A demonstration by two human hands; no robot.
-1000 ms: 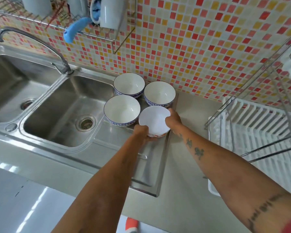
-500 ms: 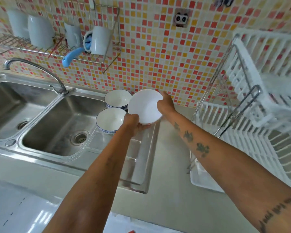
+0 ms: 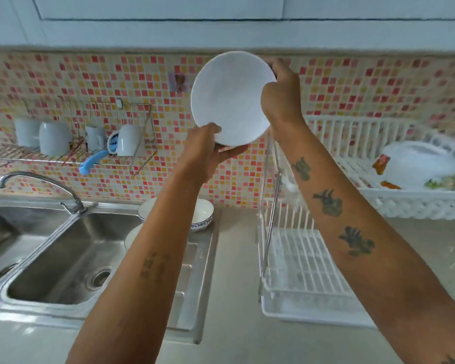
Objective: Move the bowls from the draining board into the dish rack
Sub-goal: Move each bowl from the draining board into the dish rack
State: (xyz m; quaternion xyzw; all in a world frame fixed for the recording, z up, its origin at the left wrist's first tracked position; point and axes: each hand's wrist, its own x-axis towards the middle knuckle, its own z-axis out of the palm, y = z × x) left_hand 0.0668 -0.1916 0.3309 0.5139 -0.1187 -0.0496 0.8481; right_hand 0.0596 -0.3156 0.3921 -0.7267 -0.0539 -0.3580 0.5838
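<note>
A plain white bowl (image 3: pixel 231 97) was gripped by the left hand (image 3: pixel 206 153) at its lower rim and the right hand (image 3: pixel 281 98) at its right edge, raised before the tiled wall, left of the white dish rack (image 3: pixel 352 137). Bowls (image 3: pixel 202 214) on the draining board (image 3: pixel 192 261) were partly hidden by the left forearm.
</note>
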